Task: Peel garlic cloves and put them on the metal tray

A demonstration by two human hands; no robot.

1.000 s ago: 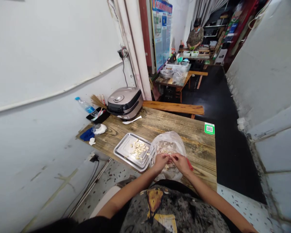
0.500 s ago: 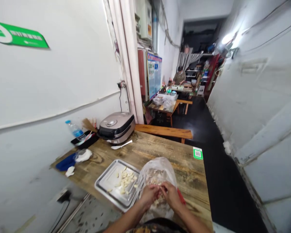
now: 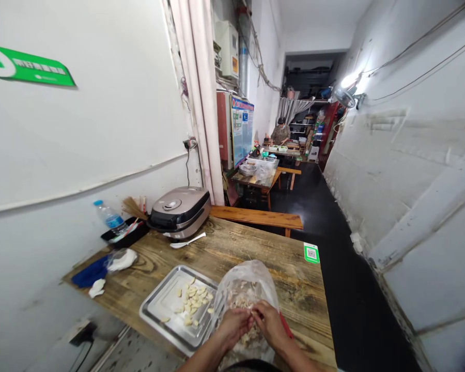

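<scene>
My left hand [image 3: 233, 326] and my right hand [image 3: 268, 321] meet over the mouth of a clear plastic bag [image 3: 248, 281] of garlic on the wooden table [image 3: 251, 253]. Both hands have their fingers pinched together on a small piece, probably a garlic clove, mostly hidden between them. A steel tray [image 3: 166, 305] with several peeled cloves [image 3: 191, 302] lies just left of the bag. A red handle [image 3: 285, 326] shows beside my right wrist.
A rice cooker [image 3: 180, 211] and white spoon [image 3: 188, 241] stand at the table's far side. A water bottle [image 3: 109, 217], black tray, blue cloth [image 3: 89, 272] and tissues lie along the left wall. A bench [image 3: 256, 217] lies beyond. A person [image 3: 281, 133] works at a distant table.
The camera has tilted upward, so the table and hands sit lower in view and more of the corridor shows. My hands stay together over the bag.
</scene>
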